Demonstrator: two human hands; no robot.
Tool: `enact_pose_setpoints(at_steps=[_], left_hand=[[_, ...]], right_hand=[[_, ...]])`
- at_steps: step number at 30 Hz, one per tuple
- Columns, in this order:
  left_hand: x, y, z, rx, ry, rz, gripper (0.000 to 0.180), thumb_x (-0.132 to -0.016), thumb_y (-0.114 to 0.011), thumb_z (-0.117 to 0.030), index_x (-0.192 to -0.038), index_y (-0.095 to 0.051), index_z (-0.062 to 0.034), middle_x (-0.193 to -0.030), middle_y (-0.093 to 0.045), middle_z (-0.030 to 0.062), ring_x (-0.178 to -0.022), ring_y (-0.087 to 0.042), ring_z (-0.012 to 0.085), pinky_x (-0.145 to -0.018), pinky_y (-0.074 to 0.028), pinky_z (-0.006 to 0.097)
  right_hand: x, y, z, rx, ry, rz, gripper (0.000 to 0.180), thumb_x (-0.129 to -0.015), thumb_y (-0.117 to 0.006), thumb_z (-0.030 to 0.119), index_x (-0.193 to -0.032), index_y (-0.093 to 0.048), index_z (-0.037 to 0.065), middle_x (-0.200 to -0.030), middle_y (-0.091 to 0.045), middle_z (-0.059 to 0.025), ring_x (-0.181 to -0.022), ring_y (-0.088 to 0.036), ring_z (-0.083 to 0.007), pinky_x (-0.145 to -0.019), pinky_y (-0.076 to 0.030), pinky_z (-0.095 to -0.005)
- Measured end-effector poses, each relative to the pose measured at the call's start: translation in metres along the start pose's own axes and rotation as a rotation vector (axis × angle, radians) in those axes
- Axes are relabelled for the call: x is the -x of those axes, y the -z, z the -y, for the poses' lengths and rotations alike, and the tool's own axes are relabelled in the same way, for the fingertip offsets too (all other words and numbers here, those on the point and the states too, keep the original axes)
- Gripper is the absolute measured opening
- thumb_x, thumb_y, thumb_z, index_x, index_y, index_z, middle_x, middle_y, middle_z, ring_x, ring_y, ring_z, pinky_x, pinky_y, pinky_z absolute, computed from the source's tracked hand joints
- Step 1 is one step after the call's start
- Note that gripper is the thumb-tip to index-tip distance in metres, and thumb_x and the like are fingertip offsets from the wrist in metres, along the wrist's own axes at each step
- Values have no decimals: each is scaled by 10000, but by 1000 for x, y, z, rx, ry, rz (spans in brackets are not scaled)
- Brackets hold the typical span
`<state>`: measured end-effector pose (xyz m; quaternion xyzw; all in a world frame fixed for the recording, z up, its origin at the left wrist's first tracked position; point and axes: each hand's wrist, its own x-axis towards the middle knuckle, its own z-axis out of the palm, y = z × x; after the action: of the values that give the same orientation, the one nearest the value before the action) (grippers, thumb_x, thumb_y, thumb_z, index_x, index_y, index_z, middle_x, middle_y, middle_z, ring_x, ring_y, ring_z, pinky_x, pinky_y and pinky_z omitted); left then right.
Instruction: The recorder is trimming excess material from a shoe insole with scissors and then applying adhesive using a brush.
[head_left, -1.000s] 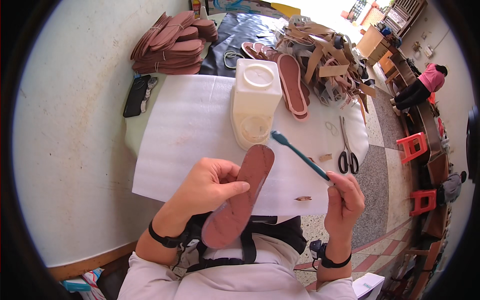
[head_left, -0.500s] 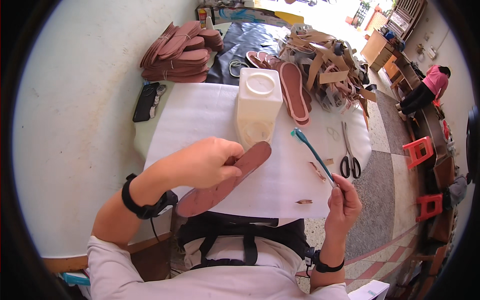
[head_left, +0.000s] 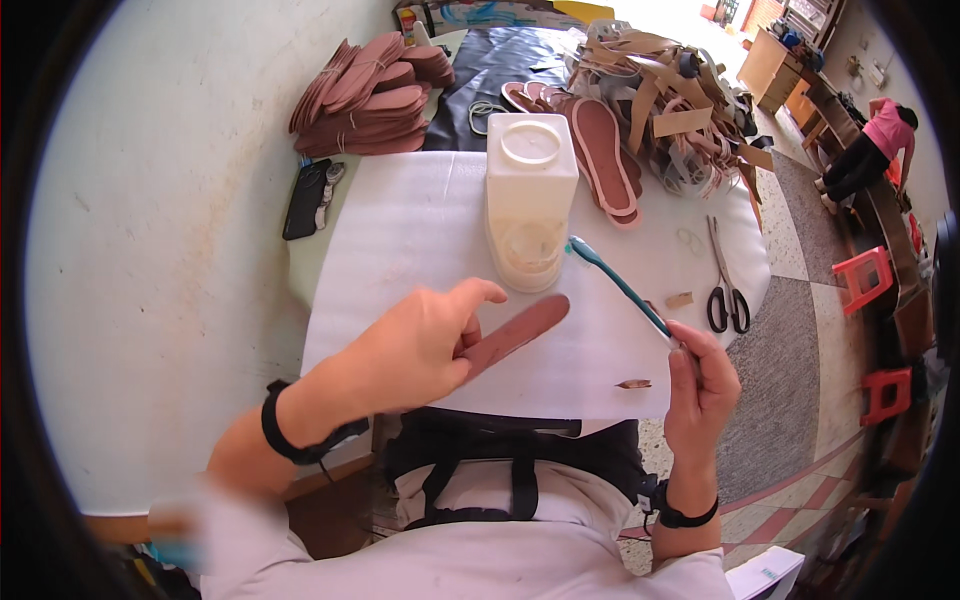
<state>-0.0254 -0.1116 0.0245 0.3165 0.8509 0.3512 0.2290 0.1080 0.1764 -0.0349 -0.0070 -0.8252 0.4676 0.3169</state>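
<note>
The left hand (head_left: 420,345) holds a brown shoe sole (head_left: 515,332) over the white sheet (head_left: 420,240) on the counter — it lies flatter than before. The right hand (head_left: 700,385) grips a blue toothbrush (head_left: 620,288) near the sheet's right edge, bristles by the white jug (head_left: 530,195). Scissors (head_left: 725,285) lie well apart.

One brown insole (head_left: 520,330) in hand; one teal toothbrush (head_left: 620,287); one white plastic jug (head_left: 530,200) mid-table; one pair of black scissors (head_left: 725,290) near the right edge; one black phone (head_left: 305,200) at the left edge; two red stools (head_left: 865,280) on the floor.
</note>
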Motion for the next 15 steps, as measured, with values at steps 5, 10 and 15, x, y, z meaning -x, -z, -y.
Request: enact_pose_setpoints(at_steps=[5, 10, 15], left_hand=[[5, -9, 18, -394, -213, -209, 518, -782, -695, 79, -1286, -600, -2, -830, -713, 152, -781, -684, 360, -717, -551, 422], [11, 0, 24, -508, -160, -249, 472, -785, -728, 51, -1244, -638, -10, -828, -726, 140, -776, -682, 357, -746, -546, 443], [23, 18, 38, -455, -32, -302, 481, -769, -775, 32, -1232, -650, -7, -858, -746, 144, -792, -704, 348, -755, -560, 415]], right_hand=[[-22, -6, 14, 73, 58, 96, 251, -912, -663, -79, -1149, -722, -26, -851, -663, -96, -669, -585, -131, -597, -443, -266], [-40, -18, 20, 163, 89, 189, 191, -910, -679, -53, -1090, -729, -11, -811, -649, -123, -623, -609, -223, -577, -482, -316], [-50, -28, 7, 294, 147, 198, 150, -910, -696, -14, -1056, -729, -15, -812, -668, -161, -660, -645, -334, -599, -512, -375]])
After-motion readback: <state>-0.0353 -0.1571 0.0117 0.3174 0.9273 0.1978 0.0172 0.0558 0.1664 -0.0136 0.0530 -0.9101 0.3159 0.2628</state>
